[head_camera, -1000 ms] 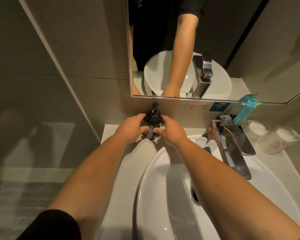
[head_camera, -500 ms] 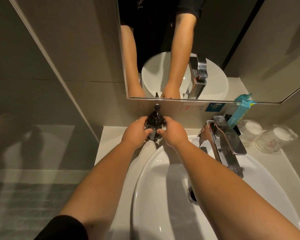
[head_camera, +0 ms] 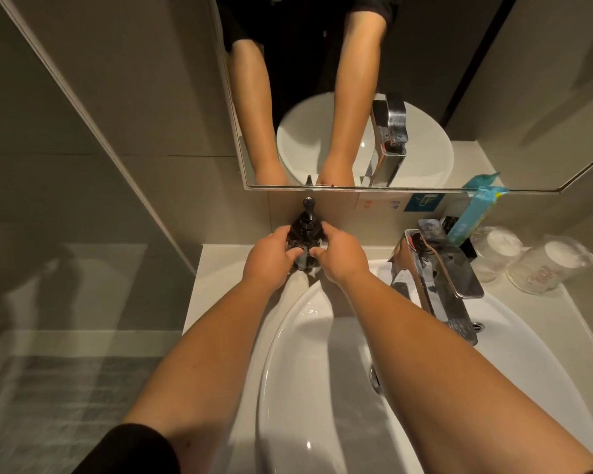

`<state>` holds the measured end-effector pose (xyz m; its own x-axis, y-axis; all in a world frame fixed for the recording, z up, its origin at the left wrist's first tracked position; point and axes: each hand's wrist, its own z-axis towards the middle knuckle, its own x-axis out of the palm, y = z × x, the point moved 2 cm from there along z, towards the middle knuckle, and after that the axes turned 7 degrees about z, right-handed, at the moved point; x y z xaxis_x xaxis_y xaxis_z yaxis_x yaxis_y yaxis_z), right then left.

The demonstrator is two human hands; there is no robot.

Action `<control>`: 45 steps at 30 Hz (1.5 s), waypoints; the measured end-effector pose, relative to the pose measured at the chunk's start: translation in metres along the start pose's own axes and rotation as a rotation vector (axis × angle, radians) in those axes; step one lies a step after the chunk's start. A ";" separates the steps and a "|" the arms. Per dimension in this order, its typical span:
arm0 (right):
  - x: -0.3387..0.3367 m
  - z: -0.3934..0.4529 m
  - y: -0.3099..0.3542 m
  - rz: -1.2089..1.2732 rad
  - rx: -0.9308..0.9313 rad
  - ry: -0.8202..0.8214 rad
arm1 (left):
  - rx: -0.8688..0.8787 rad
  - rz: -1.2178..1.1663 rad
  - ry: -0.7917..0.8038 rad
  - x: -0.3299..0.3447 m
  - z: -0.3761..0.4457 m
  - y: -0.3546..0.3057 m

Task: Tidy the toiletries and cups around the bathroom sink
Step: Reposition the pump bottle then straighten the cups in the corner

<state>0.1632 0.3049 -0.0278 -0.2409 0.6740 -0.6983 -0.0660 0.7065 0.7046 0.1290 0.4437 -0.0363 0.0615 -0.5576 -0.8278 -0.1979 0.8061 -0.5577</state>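
Observation:
A dark pump soap bottle stands upright on the counter at the back wall, behind the left end of the white sink. My left hand grips its left side and my right hand grips its right side, thumbs meeting in front. Two clear glass cups, wrapped in plastic, lie at the back right of the counter. A teal packet leans upright in a black holder behind the tap.
A chrome tap juts over the sink's right half. A mirror hangs on the back wall above the bottle. A glass shower partition closes off the left. The counter ends just left of the bottle.
Both hands stay round the pump bottle, which sits a little closer to the back wall. The view has shifted so more of my arms shows in the mirror.

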 end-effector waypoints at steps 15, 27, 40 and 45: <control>0.001 0.000 0.001 -0.018 -0.004 0.004 | -0.018 0.044 0.039 0.000 0.001 -0.001; -0.028 -0.027 0.021 -0.238 0.088 0.041 | 0.016 0.310 0.087 -0.038 -0.029 -0.016; -0.049 -0.188 0.032 -0.650 -0.279 0.147 | 0.105 0.676 0.139 -0.068 -0.187 -0.021; -0.059 -0.225 0.019 -0.702 -0.384 0.139 | 0.182 0.696 0.076 -0.060 -0.228 -0.038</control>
<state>-0.0415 0.2306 0.0550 -0.1359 0.0500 -0.9895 -0.5680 0.8143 0.1192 -0.0898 0.4014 0.0484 -0.0895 0.0901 -0.9919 -0.0003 0.9959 0.0905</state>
